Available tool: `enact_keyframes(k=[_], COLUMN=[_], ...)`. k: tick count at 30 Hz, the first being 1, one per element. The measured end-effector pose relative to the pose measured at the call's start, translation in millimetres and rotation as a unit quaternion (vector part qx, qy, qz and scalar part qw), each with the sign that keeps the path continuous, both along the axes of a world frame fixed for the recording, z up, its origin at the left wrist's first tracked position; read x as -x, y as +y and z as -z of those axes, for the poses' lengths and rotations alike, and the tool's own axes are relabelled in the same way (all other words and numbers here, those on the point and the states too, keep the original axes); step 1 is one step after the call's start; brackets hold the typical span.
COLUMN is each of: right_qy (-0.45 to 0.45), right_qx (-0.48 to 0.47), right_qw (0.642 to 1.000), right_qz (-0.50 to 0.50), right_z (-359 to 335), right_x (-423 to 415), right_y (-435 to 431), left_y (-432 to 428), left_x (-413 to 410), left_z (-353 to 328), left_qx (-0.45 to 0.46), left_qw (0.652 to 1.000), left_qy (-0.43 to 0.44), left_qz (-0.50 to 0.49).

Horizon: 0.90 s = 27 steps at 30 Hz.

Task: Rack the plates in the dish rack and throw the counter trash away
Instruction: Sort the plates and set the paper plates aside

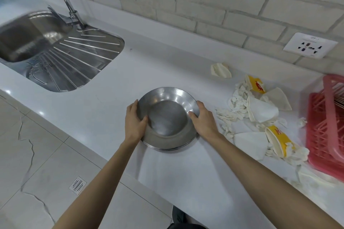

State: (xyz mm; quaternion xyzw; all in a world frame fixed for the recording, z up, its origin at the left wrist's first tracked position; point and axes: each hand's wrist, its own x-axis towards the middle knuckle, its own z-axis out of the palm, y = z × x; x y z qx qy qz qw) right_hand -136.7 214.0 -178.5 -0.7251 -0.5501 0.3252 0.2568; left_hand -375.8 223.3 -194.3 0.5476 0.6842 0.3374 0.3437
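Gripping the top steel plate (168, 115) by opposite rims, the person has the plate-racking step in hand; the trash step is not yet begun.

Landmark: stack of steel plates (167, 144) on the white counter (149, 65).

- Left hand (134, 121): closed on the top plate's left rim, thumb inside the well, fingers wrapped under the edge.
- Right hand (202, 119): closed on the right rim, thumb over the lip.
- The top plate appears tipped, far edge raised, near edge touching the stack. Judgement: it is being separated from the plates beneath.
- Pink dish rack (327, 126): well to the right of the stack, at the counter's end; some slats show, contents unclear.
- Trash between stack and rack: crushed paper cups (262, 109), a yellow-printed cup (279, 141), torn tissue scraps (236, 98).
- Sink (37, 37) with drainboard: far left of the stack, not involved.

Next move, as judged: lift the plate clear, carry it right over the litter without dragging cups along, turn it on edge, and seat it between the rack's slats. One hand may suffice for the carry.
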Motion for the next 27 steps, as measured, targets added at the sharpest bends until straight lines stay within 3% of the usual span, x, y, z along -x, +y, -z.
enact_keyframes(k=[5, 11, 21, 27], right_qy=[-0.004, -0.109, -0.084, -0.116], right_qx=[0.028, -0.044, -0.181, -0.223], right_qw=[1.0, 0.991, 0.979, 0.968], right_qz=[-0.014, -0.066, -0.046, 0.0], right_z=[-9.4, -39.4, -84.9, -101.6], right_x=[-6.0, -23.3, -116.6, -196.7], right_y=[-2.0, -12.9, -71.4, -120.6], left_y=[2.0, -9.2, -35.8, -53.5], left_x=[1.4, -28.5, -166.5, -256.6], left_z=[-12.1, -40.9, -86.9, -103.0], left_qx=[0.006, -0.148, -0.134, -0.153], left_qw=[0.999, 0.98, 0.958, 0.933], left_qy=[0.027, 0.071, -0.049, -0.079], left_qz=[0.036, 0.115, 0.25, 0.315])
